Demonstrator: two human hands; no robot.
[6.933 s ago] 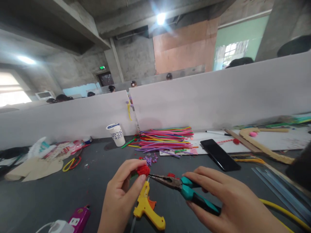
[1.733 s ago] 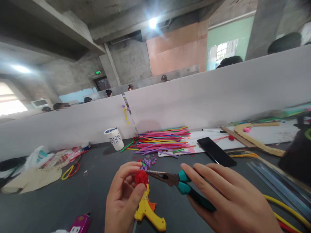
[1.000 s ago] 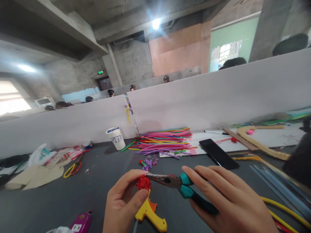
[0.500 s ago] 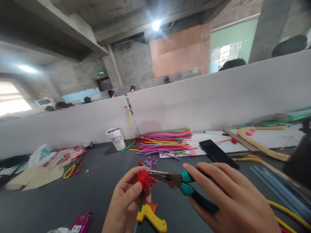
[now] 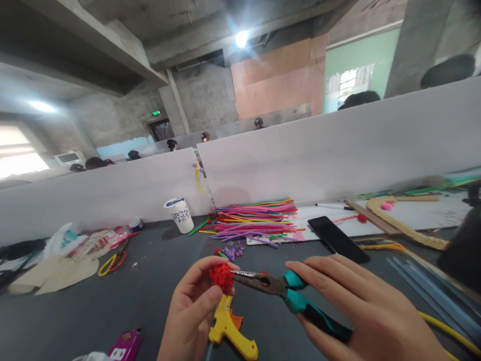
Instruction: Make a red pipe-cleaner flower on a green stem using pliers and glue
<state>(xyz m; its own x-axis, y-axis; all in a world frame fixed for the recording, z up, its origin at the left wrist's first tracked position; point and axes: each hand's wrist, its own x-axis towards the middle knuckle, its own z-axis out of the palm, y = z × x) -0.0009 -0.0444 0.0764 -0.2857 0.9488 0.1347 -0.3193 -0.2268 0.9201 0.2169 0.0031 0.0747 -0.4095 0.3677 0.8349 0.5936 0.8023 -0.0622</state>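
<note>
While the table [image 5: 93, 311] is running up to a white partition [image 5: 319, 155] under a concrete ceiling [image 5: 108, 30], I am watching remotely as the left hand [image 5: 197, 306] is pinching the red ball [image 5: 221, 277], the right hand [image 5: 356, 301] is gripping the pliers [image 5: 276, 285], and their tips are meeting the ball's right edge.

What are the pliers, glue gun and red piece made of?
Pliers: likely steel, dull and brownish; teal and black grips look like plastic or rubber.
Glue gun: probably plastic, smooth, evenly yellow.
Red piece: fuzzy, tufted, perhaps chenille; too blurred to be sure.
</note>
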